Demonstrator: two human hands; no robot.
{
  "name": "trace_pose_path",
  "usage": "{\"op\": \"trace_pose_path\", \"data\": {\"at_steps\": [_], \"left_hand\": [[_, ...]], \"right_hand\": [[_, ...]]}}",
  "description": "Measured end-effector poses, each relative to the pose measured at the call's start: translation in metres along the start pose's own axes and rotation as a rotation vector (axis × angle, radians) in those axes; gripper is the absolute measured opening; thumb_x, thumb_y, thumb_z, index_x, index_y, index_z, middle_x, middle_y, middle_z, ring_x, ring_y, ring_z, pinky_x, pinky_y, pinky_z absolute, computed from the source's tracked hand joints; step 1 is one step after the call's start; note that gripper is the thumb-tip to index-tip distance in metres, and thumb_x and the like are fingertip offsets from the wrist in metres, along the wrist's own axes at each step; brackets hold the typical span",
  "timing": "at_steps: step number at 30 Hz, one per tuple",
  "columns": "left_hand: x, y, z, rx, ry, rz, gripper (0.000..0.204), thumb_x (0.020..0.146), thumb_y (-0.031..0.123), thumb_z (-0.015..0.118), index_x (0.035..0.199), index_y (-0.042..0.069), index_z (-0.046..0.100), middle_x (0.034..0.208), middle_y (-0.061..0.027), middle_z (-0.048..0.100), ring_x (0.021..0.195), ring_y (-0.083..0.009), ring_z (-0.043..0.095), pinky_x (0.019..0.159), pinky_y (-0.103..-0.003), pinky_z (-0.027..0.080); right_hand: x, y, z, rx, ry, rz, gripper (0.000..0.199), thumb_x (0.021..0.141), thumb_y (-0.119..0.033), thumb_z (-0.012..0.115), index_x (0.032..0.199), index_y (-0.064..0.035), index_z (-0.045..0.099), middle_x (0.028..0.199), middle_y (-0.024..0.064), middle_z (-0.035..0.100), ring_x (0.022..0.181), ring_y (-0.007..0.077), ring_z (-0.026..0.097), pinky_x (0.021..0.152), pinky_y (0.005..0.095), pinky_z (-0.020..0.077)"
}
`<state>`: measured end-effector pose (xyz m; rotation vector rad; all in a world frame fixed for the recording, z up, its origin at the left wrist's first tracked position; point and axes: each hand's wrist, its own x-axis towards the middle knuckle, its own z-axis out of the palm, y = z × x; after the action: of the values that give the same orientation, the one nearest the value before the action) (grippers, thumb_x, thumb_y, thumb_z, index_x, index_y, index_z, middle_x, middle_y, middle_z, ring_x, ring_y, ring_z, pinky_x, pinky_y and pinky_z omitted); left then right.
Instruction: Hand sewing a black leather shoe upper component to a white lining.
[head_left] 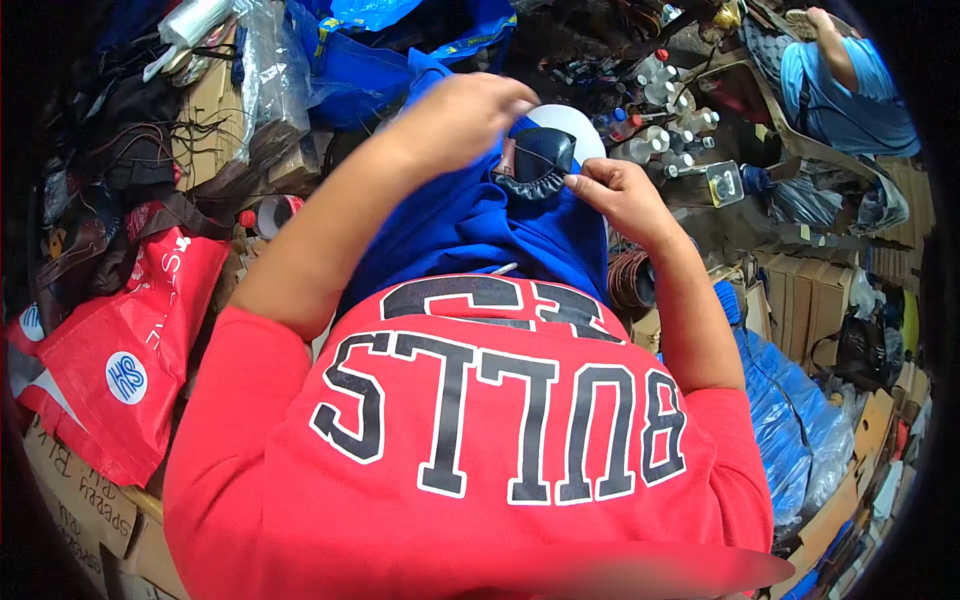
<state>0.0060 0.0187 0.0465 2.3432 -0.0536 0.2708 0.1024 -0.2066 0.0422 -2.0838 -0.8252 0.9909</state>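
Note:
A black leather shoe upper with a gathered, puckered edge rests on my lap, over blue shorts. Thumb and fingers of my right hand pinch its right edge. My left hand is raised just above and left of the leather, fingers closed together at the tips; whatever they hold is too small to make out. Thin dark lines that look like thread cross the leather. A white rounded piece shows behind and beside the upper, partly covered by it.
Plastic bottles crowd the far right, near a person in light blue. Blue plastic bags lie ahead. Cardboard and a red bag are on my left; cardboard boxes and a blue wrapped bundle on my right.

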Motion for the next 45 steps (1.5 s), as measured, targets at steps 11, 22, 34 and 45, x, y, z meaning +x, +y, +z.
{"op": "trace_pose_path", "data": {"at_steps": [11, 22, 34, 45], "left_hand": [[0.031, 0.007, 0.061, -0.115, -0.174, 0.033, 0.039, 0.064, 0.032, 0.078, 0.088, 0.007, 0.060, 0.089, -0.0124, 0.054, 0.082, -0.0275, 0.054, 0.071, -0.034, 0.046], [0.049, -0.018, 0.059, -0.274, -0.308, -0.099, 0.032, 0.069, 0.022, 0.076, 0.086, 0.002, 0.059, 0.079, -0.0081, 0.063, 0.078, -0.0168, 0.058, 0.072, -0.031, 0.046], [0.049, -0.031, 0.040, -0.675, -0.703, -0.118, 0.032, 0.080, 0.011, 0.063, 0.112, 0.005, 0.065, 0.093, -0.0004, 0.066, 0.085, -0.0088, 0.056, 0.075, -0.023, 0.044], [0.045, -0.034, 0.040, -0.605, -0.776, -0.051, 0.040, 0.080, 0.001, 0.055, 0.120, 0.004, 0.060, 0.109, -0.0048, 0.063, 0.099, -0.0129, 0.054, 0.093, -0.026, 0.038]], "right_hand": [[-0.036, 0.001, 0.015, 0.115, 0.150, -0.128, 0.034, 0.084, -0.011, 0.059, 0.060, -0.0063, 0.037, 0.057, -0.0059, 0.031, 0.054, 0.0045, 0.028, 0.047, 0.0256, 0.0242], [-0.074, -0.030, -0.015, 0.335, 0.326, -0.302, 0.026, 0.084, -0.011, 0.059, 0.063, -0.0008, 0.047, 0.063, 0.0009, 0.044, 0.059, 0.0078, 0.039, 0.053, 0.0255, 0.0317], [-0.036, -0.014, 0.003, -0.175, 0.299, -0.184, 0.023, 0.083, -0.003, 0.058, 0.104, -0.0058, 0.066, 0.074, 0.0076, 0.054, 0.066, 0.0163, 0.054, 0.062, 0.0263, 0.0428], [-0.033, -0.017, 0.006, -0.280, 0.319, -0.163, 0.022, 0.080, -0.005, 0.058, 0.100, -0.0057, 0.068, 0.073, 0.0127, 0.058, 0.067, 0.0247, 0.059, 0.063, 0.0331, 0.0458]]}}
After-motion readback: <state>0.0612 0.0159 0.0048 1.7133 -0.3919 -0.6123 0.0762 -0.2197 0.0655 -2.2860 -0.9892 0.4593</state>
